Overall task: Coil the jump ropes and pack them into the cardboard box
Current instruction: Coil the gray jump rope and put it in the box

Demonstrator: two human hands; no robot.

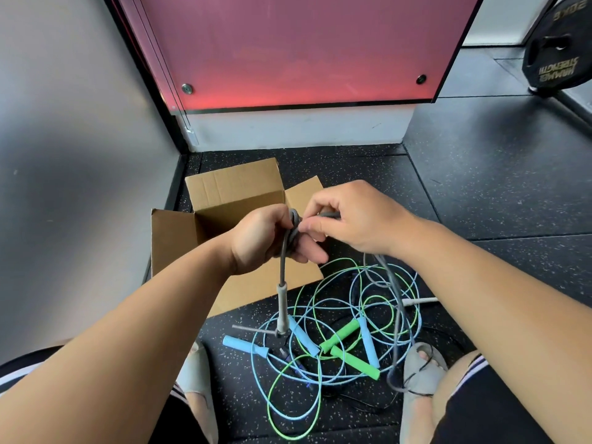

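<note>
Left grip [266, 238] clenches apparently 2 or 3 loops of the grey jump rope [282, 267]. Right grip [355, 216] pinches its next turn, by the open cardboard box [224, 187]. The cord looks light, limp and springy: hold the coils, not the dangling handle [282, 307].

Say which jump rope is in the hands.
The grey rope: left hand grips its coil, right hand pinches it; green rope and blue ropes lie on the floor.
</note>
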